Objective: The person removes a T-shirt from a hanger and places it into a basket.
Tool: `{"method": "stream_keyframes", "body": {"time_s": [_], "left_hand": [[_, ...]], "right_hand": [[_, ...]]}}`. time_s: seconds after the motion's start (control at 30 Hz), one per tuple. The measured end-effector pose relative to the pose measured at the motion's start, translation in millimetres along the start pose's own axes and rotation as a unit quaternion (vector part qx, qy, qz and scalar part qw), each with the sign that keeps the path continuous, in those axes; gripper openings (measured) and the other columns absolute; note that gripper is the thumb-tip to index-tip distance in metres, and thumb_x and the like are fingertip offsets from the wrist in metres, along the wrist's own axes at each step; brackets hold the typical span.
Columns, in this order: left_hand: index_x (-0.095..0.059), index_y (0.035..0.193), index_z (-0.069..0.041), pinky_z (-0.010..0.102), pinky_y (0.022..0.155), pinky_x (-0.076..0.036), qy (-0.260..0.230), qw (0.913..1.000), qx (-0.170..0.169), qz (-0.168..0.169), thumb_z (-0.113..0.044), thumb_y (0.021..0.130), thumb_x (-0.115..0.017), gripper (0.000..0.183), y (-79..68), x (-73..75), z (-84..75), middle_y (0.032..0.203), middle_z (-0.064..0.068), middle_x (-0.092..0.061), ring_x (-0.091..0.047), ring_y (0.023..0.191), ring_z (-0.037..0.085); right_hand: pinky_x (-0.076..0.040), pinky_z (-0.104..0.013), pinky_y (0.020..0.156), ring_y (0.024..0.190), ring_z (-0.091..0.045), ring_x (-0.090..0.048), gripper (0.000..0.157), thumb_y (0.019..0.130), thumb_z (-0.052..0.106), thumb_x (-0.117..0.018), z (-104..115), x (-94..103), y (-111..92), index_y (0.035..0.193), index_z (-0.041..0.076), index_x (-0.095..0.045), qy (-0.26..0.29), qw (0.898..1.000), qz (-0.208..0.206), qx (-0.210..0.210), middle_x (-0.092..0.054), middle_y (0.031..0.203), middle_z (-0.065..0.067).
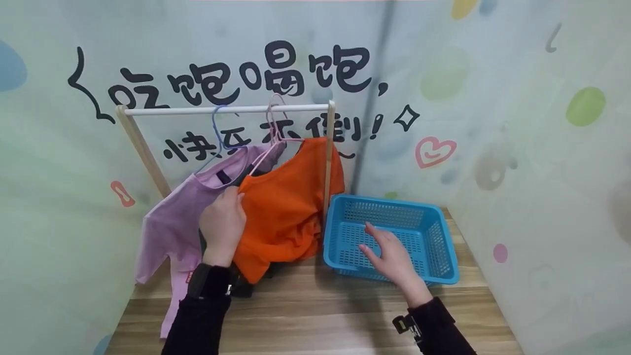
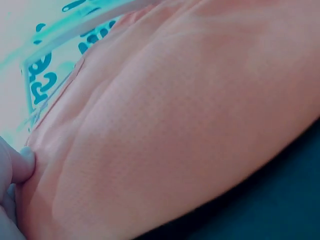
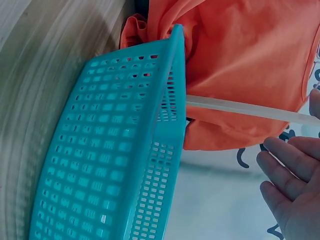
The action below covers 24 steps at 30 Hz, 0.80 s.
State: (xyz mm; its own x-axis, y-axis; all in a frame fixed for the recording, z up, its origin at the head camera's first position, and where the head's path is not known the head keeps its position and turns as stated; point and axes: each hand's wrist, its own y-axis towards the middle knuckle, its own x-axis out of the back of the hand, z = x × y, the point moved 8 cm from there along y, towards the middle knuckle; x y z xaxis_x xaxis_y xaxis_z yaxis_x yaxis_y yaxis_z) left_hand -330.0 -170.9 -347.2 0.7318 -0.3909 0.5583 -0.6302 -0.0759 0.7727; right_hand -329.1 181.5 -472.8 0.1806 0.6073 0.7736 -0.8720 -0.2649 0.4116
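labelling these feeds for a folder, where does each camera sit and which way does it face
Head: worn on the head, facing forward and down at the rack, purple shirt, orange shirt and basket; left hand, right hand and dark sleeves show.
Left wrist: on that wrist, facing cloth close up, apparently the orange shirt; left fingers show at the left edge.
Right wrist: on that wrist, facing the basket's side and orange shirt; right fingers show.
Shared: head and right wrist both show basket and orange shirt.
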Motion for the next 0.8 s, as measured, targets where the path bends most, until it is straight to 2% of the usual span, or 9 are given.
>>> {"method": "stream_keyframes", "body": {"time_s": [0.17, 0.5, 0.67, 0.8], "left_hand": [[-0.062, 0.095, 0.002, 0.058, 0.05, -0.046, 0.003, 0.9999, 0.007, -0.015, -0.013, 0.095, -0.065, 0.015, -4.5, 6.0, 7.8, 0.073, 0.024, -0.062, -0.061, 0.06, 0.046], [-0.065, 0.096, 0.002, 0.053, 0.054, -0.049, -0.018, 0.9996, -0.011, -0.021, -0.013, 0.096, -0.063, 0.015, 4.0, 9.9, 2.3, 0.077, 0.021, -0.065, -0.063, 0.064, 0.041], [-0.065, 0.098, 0.003, 0.05, 0.055, -0.052, -0.017, 0.9994, -0.018, -0.024, -0.012, 0.095, -0.066, 0.016, -8.5, 14.3, 7.4, 0.078, 0.02, -0.065, -0.063, 0.063, 0.039], [-0.065, 0.099, 0.004, 0.049, 0.055, -0.053, -0.018, 0.9987, -0.038, -0.029, -0.01, 0.094, -0.067, 0.015, -25.2, 21.3, 17.0, 0.077, 0.02, -0.065, -0.062, 0.06, 0.038]], "right_hand": [[-0.043, -0.051, 0.1, 0.121, -0.031, -0.056, 0.059, 0.097, 0.03, -0.065, -5.6, 1.1, 0.0, 0.145, 0.0, -0.047, 0.006, 1.0, -0.003, 0.025, -0.063, 0.13, -0.012], [-0.044, -0.049, 0.1, 0.122, -0.029, -0.056, 0.057, 0.098, 0.03, -0.064, -11.0, 2.5, 1.8, 0.145, 0.003, -0.048, 0.007, 1.0, 0.005, 0.017, -0.062, 0.132, -0.011], [-0.044, -0.048, 0.1, 0.121, -0.029, -0.057, 0.056, 0.098, 0.029, -0.064, -13.6, 2.5, 0.1, 0.146, 0.004, -0.047, 0.004, 1.0, 0.004, 0.015, -0.062, 0.131, -0.011], [-0.045, -0.049, 0.099, 0.12, -0.029, -0.057, 0.056, 0.097, 0.027, -0.066, -15.4, 0.8, -1.9, 0.145, 0.004, -0.048, 0.006, 1.0, 0.005, 0.01, -0.063, 0.13, -0.011]]}}
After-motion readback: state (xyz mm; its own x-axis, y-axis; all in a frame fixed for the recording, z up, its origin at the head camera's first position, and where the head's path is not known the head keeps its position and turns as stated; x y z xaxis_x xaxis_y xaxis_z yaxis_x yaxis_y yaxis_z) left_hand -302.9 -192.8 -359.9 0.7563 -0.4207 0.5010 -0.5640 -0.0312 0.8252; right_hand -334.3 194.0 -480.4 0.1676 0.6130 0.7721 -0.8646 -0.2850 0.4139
